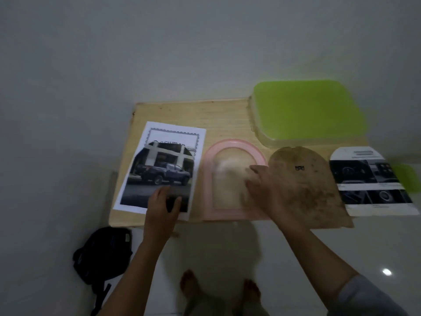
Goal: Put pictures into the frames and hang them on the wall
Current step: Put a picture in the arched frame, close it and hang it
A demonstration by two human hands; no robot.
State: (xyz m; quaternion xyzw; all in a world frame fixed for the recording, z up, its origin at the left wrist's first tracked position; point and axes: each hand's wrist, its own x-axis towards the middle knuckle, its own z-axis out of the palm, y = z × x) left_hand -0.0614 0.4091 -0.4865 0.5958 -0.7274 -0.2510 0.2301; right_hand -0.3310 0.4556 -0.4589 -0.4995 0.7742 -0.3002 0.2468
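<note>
A pink arched picture frame lies flat in the middle of the low wooden table. To its left lies a printed picture of a dark pickup truck. My left hand rests on that picture's lower edge, fingers spread. A brown arched backing board lies right of the frame. My right hand lies across the frame's right side and the board's left edge, fingers flat; whether it grips anything is unclear. A second arch-cut print with car interior photos lies at the far right.
A clear box with a green lid stands at the table's back right, against the white wall. Another green piece shows at the right edge. A black bag lies on the tiled floor below the table's left end. My bare feet stand in front.
</note>
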